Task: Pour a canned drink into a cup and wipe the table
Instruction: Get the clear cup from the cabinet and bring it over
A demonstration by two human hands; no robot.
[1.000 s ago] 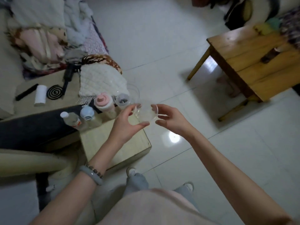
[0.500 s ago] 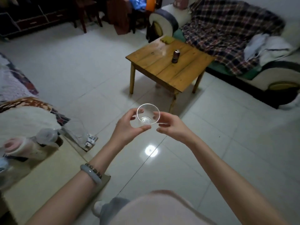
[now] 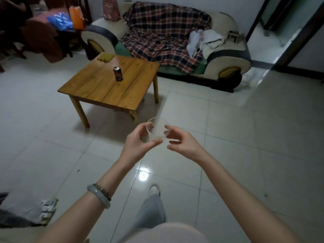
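Hand (image 3: 138, 144) and hand (image 3: 182, 144) grip blurred clear cup (image 3: 157, 128).

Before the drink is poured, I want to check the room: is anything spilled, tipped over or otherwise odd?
Nothing stands out. The can stands upright on the wooden table, with no spill visible around it. The clear cup looks empty and is held between the left hand and right hand, above the floor.

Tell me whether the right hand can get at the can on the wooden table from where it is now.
Probably not yet. The right hand is on the clear cup along with the left hand, and the can stands well ahead on the table, bare floor between. Nothing blocks it; stepping closer should do.
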